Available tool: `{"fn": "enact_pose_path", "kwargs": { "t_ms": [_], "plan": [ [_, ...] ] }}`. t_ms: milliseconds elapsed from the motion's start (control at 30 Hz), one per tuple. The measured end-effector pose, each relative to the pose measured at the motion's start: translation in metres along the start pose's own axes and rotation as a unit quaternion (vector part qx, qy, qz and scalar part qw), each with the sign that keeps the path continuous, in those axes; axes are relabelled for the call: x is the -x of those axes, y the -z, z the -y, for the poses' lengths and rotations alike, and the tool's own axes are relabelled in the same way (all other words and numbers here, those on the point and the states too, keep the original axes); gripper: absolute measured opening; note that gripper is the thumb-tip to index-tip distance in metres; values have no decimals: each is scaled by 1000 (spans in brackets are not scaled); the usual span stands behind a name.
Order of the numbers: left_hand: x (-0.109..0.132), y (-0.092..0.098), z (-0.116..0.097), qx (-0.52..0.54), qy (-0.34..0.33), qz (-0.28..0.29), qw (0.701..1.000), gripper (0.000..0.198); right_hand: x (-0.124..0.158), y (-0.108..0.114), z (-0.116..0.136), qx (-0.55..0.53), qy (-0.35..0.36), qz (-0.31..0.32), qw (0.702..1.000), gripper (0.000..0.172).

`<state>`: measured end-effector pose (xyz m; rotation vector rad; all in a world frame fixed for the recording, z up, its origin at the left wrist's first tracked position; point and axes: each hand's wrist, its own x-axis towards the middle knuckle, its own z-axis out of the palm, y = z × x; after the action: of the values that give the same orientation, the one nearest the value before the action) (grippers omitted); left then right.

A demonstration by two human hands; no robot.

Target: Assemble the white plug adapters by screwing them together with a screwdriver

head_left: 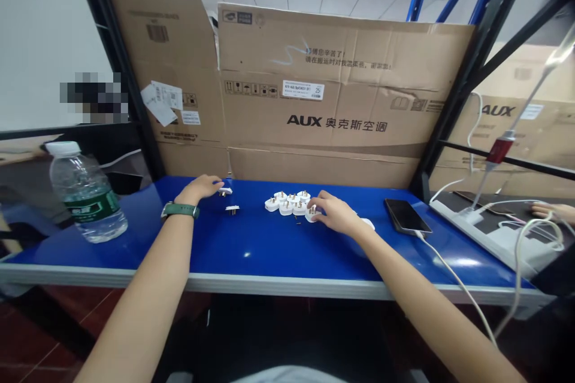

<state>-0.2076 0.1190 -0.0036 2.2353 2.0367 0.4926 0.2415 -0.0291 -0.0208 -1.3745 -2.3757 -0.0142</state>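
My left hand (200, 188), with a green watch band at the wrist, reaches to the back left of the blue table. Its fingertips are closed at the edge of a white plug piece (226, 191) with metal pins; the thumb is mostly hidden. Just in front lies a second white plug piece (232, 209), pins toward me. My right hand (335, 213) pinches a white three-pin plug (310, 214) at the right end of a cluster of several similar plugs (286, 208), pins up. A small dark pin (298, 223) lies before the cluster. Another white piece (368, 223) is partly hidden behind my right wrist.
A water bottle (90, 197) stands at the left. At the right lie a phone (406, 216) with a white cable (453, 275) and a white power strip (483, 233). Cardboard (332, 102) walls the back. Another person's hand (550, 210) shows at the far right.
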Motion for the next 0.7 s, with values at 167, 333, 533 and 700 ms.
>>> {"fn": "enact_pose_path", "kwargs": {
  "t_ms": [167, 333, 533, 700],
  "plan": [
    [1, -3, 8, 17, -6, 44, 999, 49, -1, -6, 14, 29, 46, -6, 999, 30],
    [5, -3, -2, 30, -47, 60, 997, 49, -5, -11, 25, 97, 94, 47, 990, 38],
    [10, -2, -10, 46, -95, 55, 993, 36, -11, -15, 28, 150, 106, 63, 981, 40],
    [16, 0, -25, 83, -130, 110, 982, 41, -12, -10, 34, 152, 98, 69, 981, 31]
  ]
}}
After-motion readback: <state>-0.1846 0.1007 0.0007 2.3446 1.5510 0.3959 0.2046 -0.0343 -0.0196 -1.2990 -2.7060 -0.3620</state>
